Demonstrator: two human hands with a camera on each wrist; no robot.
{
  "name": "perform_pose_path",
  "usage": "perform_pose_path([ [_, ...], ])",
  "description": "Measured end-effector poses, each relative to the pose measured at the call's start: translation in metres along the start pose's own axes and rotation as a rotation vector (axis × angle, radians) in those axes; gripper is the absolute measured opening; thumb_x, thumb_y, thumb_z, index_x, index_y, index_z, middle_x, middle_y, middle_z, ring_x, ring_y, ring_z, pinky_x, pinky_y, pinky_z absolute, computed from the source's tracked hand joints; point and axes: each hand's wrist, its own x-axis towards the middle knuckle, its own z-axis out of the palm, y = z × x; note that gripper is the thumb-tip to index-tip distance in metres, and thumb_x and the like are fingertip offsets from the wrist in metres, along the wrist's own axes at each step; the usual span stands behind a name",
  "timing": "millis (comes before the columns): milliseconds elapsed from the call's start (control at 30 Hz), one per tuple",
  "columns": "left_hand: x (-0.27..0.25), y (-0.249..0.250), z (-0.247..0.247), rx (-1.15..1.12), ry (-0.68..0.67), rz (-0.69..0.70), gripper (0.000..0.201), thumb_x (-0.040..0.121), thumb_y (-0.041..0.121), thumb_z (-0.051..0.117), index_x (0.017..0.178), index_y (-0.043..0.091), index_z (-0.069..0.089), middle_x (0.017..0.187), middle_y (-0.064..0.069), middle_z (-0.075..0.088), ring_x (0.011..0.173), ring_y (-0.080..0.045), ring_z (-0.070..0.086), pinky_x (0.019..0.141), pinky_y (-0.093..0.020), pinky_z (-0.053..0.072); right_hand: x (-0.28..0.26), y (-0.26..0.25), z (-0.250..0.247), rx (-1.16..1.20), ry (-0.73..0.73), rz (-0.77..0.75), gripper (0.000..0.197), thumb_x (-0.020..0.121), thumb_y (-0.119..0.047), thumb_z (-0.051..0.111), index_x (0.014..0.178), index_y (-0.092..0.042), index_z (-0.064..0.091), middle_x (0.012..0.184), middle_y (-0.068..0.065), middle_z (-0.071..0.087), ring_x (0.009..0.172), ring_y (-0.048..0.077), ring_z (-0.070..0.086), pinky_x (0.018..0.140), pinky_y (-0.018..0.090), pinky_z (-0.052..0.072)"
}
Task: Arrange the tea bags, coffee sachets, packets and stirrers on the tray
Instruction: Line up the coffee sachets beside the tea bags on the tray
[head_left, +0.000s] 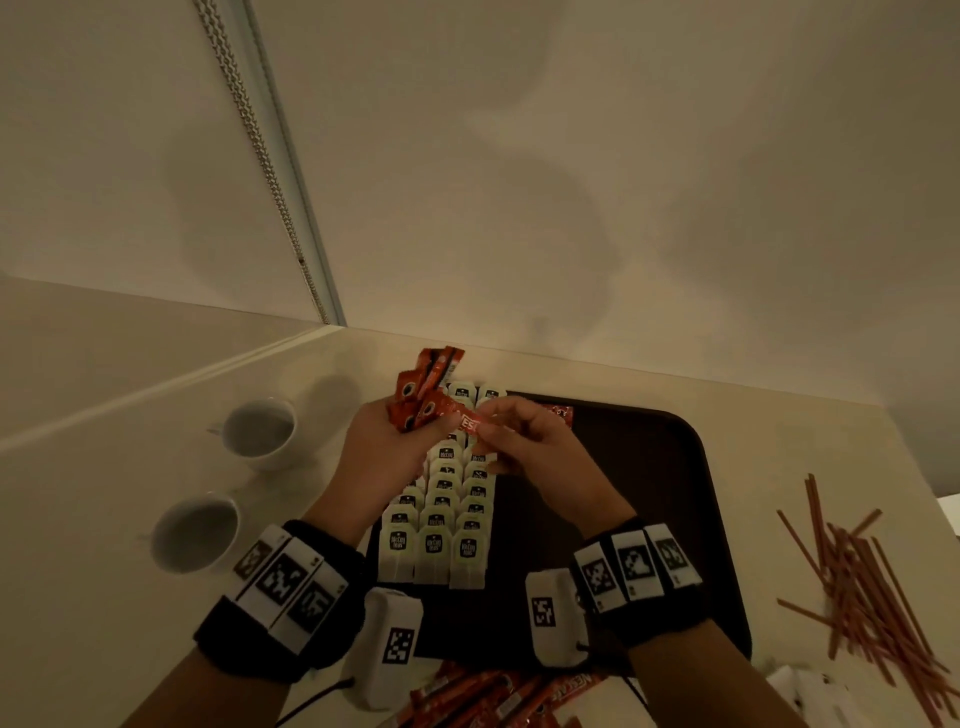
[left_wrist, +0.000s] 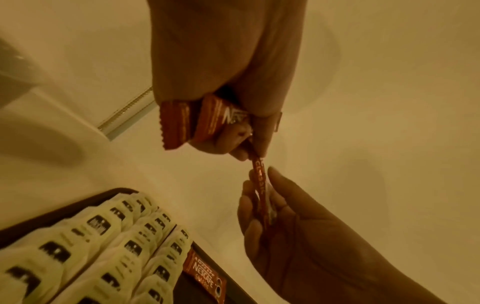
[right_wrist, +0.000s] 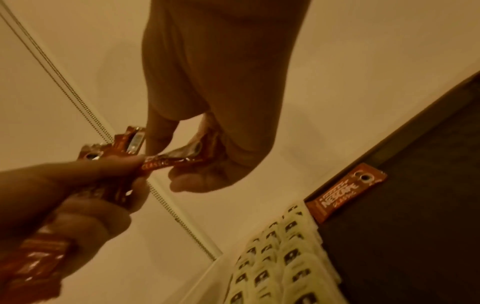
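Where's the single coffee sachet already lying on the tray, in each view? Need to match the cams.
Head: coffee sachet at the tray's far edge, mostly hidden behind the right hand.
Left wrist: bottom centre, beside the rightmost tea bag row.
Right wrist: right of centre, against the tray's edge, next to the tea bags.
Shared landmark: the tea bags, in rows in every view.
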Motion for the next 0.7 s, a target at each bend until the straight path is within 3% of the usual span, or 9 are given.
perform_pose_path([
  [167,-0.004,0.006,0.004,0.021,-0.064,0.051,0.023,0.076,0.023,0.076,0.085,0.003,0.068,0.044,0.007,0.047,0.038,-0.006,0.042,0.042,-0.019,0.037,-0.006,0.001,0.014,0.065,0.033,-0.055,0.028,0.076,-0.023,0.069,0.099,-0.009,0.064,0.085,0.005,0.064,0.07,0.01,0.062,0.062,0.022,0.049],
  [267,-0.006,0.006,0.004,-0.041,-0.033,0.018,0.015,0.079,0.022,0.074,0.078,0.009,0.065,0.041,0.009,0.047,0.035,-0.002,0.041,0.04,-0.016,0.035,-0.008,-0.003,0.011,0.078,0.026,-0.063,0.018,0.081,-0.01,0.066,0.099,-0.007,0.065,0.083,0.004,0.068,0.07,0.01,0.064,0.063,0.021,0.052],
  [367,-0.006,0.002,0.002,-0.155,0.018,-0.05,0.011,0.08,0.02,0.073,0.076,0.013,0.065,0.046,0.006,0.048,0.036,-0.007,0.039,0.04,-0.02,0.034,-0.007,-0.008,0.005,0.11,0.025,-0.047,0.018,0.083,0.0,0.062,0.101,-0.004,0.066,0.093,0.008,0.07,0.079,0.014,0.067,0.072,0.022,0.055],
  [467,-0.007,-0.001,0.005,-0.213,0.044,-0.093,0.01,0.08,0.019,0.073,0.078,0.012,0.067,0.053,-0.003,0.049,0.036,-0.009,0.039,0.04,-0.022,0.034,-0.007,-0.011,0.001,0.08,0.071,-0.03,0.019,0.082,0.001,0.063,0.101,0.0,0.065,0.092,0.009,0.069,0.075,0.012,0.067,0.067,0.017,0.055],
  [533,-0.008,-0.002,0.008,-0.209,0.062,-0.098,0.012,0.081,0.019,0.073,0.08,0.01,0.066,0.051,-0.002,0.046,0.036,-0.009,0.039,0.038,-0.021,0.034,-0.006,-0.011,0.0,0.066,0.117,-0.031,0.016,0.081,0.001,0.064,0.097,0.0,0.066,0.085,0.007,0.07,0.069,0.009,0.067,0.063,0.016,0.054],
  [700,-0.004,-0.007,0.014,-0.321,0.105,-0.151,0.012,0.081,0.019,0.072,0.079,0.012,0.063,0.062,-0.007,0.049,0.039,-0.01,0.038,0.039,-0.021,0.036,-0.006,-0.007,0.001,0.129,0.155,-0.021,0.018,0.086,0.001,0.058,0.102,0.0,0.066,0.091,0.01,0.07,0.073,0.01,0.068,0.067,0.016,0.055],
])
